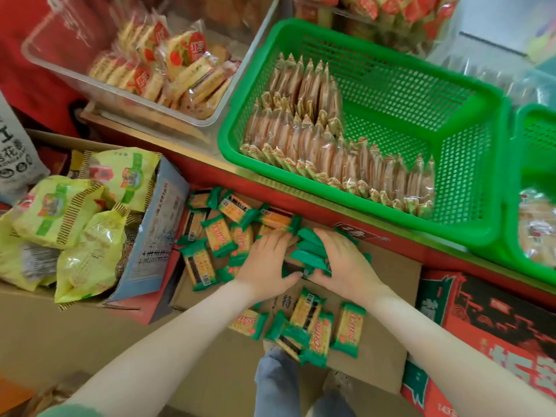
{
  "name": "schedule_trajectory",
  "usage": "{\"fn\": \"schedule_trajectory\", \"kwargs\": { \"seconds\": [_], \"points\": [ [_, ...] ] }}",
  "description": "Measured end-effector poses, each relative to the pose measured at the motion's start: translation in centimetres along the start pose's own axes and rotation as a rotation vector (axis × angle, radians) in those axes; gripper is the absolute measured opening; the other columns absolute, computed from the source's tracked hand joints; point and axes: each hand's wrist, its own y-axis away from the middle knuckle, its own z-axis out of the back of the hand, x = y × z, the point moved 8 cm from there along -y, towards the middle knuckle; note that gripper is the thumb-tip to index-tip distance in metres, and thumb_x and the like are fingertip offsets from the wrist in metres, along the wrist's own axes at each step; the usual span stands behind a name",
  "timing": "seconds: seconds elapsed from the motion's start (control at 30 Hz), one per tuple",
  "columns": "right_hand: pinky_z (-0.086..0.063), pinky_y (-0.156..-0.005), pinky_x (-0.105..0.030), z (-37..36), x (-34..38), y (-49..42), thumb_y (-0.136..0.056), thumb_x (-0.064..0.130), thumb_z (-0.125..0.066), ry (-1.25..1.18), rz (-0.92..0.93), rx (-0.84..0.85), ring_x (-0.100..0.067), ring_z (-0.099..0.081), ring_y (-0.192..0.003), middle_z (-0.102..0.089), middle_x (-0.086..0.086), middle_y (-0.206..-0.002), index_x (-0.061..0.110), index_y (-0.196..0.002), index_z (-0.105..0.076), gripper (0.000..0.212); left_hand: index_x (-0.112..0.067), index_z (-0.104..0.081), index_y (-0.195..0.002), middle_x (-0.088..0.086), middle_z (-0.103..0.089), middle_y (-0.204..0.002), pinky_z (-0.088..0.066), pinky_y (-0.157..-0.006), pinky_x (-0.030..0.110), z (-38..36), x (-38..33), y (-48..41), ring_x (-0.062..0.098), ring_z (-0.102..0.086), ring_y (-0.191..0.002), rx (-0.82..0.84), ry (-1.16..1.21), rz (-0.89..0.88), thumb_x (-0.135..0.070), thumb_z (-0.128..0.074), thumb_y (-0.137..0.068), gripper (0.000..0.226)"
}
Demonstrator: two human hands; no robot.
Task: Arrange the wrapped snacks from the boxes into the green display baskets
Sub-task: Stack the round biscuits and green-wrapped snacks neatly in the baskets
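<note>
Both hands are clamped on one stack of green-ended plastic cracker packets (310, 251). The left hand (264, 260) presses one side, thumb hooked round the near end, and the right hand (346, 263) curls its fingers over the other side. The packets stand on edge, green crimped ends up. The stack's long axis runs away from the person toward the red-fronted bench (421, 254). It sits over the open brown cardboard box (382, 266), among loose packets (216, 239) of the same kind. On the bench, the green mesh plastic basket (406, 94) holds rows of orange wrapped snacks (316, 136) on edge.
</note>
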Motion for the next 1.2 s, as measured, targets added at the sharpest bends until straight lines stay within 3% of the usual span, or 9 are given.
{"fn": "schedule_trajectory", "kwargs": {
  "seconds": [0.13, 0.3, 0.43, 0.57, 0.7, 0.8, 0.93, 1.07, 1.2],
  "points": [
    [-0.027, -0.107, -0.018, 3.5, -0.9, 3.0, -0.085, 0.024, -0.066, -0.407, -0.231, -0.093, 0.002, -0.032, -0.127, -0.036, 0.016, -0.135, 0.021, -0.147, -0.028, 0.073, -0.025, -0.022, -0.146, -0.011, -0.031, -0.142, -0.026, -0.114, 0.032, -0.4, -5.1, -0.5, 0.012, -0.026, -0.136, 0.087, 0.351, -0.096, -0.042, -0.064, -0.085, 0.076],
    [-0.033, -0.104, -0.018, 7.2, -2.6, 7.8, -0.084, 0.025, -0.072, -0.596, -0.358, -0.236, 0.000, -0.042, -0.121, -0.046, 0.008, -0.129, 0.020, -0.146, -0.032, 0.074, -0.033, -0.029, -0.129, -0.011, -0.042, -0.125, -0.040, -0.099, 0.023, 0.4, -11.6, 0.0, 0.005, -0.043, -0.118, 0.044, 0.462, -0.077, -0.041, -0.075, -0.076, 0.071],
    [-0.037, -0.088, -0.009, 9.2, -3.3, 12.8, -0.083, 0.027, -0.074, -0.756, -0.431, -0.243, -0.004, -0.047, -0.111, -0.045, 0.002, -0.115, 0.028, -0.144, -0.033, 0.073, -0.027, -0.029, -0.134, -0.010, -0.038, -0.121, -0.044, -0.094, 0.025, -0.1, -17.3, 0.9, 0.007, -0.044, -0.116, -0.054, 0.473, -0.089, -0.041, -0.079, -0.069, 0.083],
    [-0.040, -0.079, -0.004, 12.6, -5.8, 20.5, -0.083, 0.022, -0.074, -0.946, -0.464, -0.237, -0.010, -0.052, -0.109, -0.046, -0.003, -0.114, 0.041, -0.125, -0.049, 0.053, -0.026, -0.027, -0.116, -0.014, -0.053, -0.103, -0.044, -0.070, 0.010, -2.1, -24.8, 1.9, 0.000, -0.056, -0.090, 0.035, 0.508, -0.073, -0.031, -0.075, -0.076, 0.063],
    [-0.051, -0.083, -0.020, 15.9, -10.1, 31.3, -0.087, 0.007, -0.067, -1.115, -0.453, -0.259, -0.017, -0.064, -0.101, -0.066, -0.006, -0.113, 0.022, -0.118, -0.063, 0.034, -0.023, -0.036, -0.118, -0.002, -0.064, -0.107, -0.054, -0.086, 0.036, -6.3, -35.1, 3.3, 0.009, -0.064, -0.096, 0.282, 0.592, -0.156, -0.048, -0.079, -0.060, 0.076],
    [-0.053, -0.081, -0.027, 18.2, -13.8, 40.3, -0.089, 0.007, -0.063, -1.154, -0.502, -0.331, -0.013, -0.066, -0.093, -0.069, -0.004, -0.105, 0.013, -0.118, -0.059, 0.029, -0.018, -0.039, -0.129, 0.014, -0.063, -0.117, -0.052, -0.092, 0.046, -9.5, -44.5, 5.1, 0.018, -0.064, -0.103, 0.427, 0.646, -0.222, -0.038, -0.082, -0.062, 0.081],
    [-0.053, -0.065, -0.031, 22.5, -18.1, 51.3, -0.080, 0.015, -0.074, -1.279, -0.539, -0.481, -0.019, -0.066, -0.084, -0.065, -0.008, -0.107, 0.012, -0.117, -0.047, 0.045, -0.006, -0.041, -0.132, 0.012, -0.065, -0.104, -0.056, -0.078, 0.029, -13.2, -57.5, 7.2, 0.012, -0.067, -0.091, 0.619, 0.617, -0.362, 0.003, -0.066, -0.085, 0.054],
    [-0.040, -0.052, -0.026, 27.6, -21.1, 58.4, -0.067, 0.022, -0.078, -1.214, -0.455, -0.541, -0.025, -0.049, -0.068, -0.062, -0.012, -0.093, 0.018, -0.115, -0.047, 0.058, -0.011, -0.038, -0.136, 0.018, -0.058, -0.123, -0.049, -0.095, 0.053, -15.6, -67.0, 6.3, 0.029, -0.062, -0.111, 0.652, 0.426, -0.465, -0.039, -0.080, -0.073, 0.081],
    [-0.045, -0.054, -0.028, 31.8, -25.3, 62.4, -0.078, 0.009, -0.077, -1.076, -0.446, -0.621, -0.013, -0.061, -0.066, -0.064, -0.006, -0.087, 0.015, -0.126, -0.041, 0.060, -0.020, -0.024, -0.143, 0.005, -0.050, -0.135, -0.042, -0.106, 0.040, -16.7, -73.3, 3.6, 0.017, -0.052, -0.124, 0.663, 0.246, -0.436, -0.051, -0.074, -0.063, 0.100]
  ]
}}
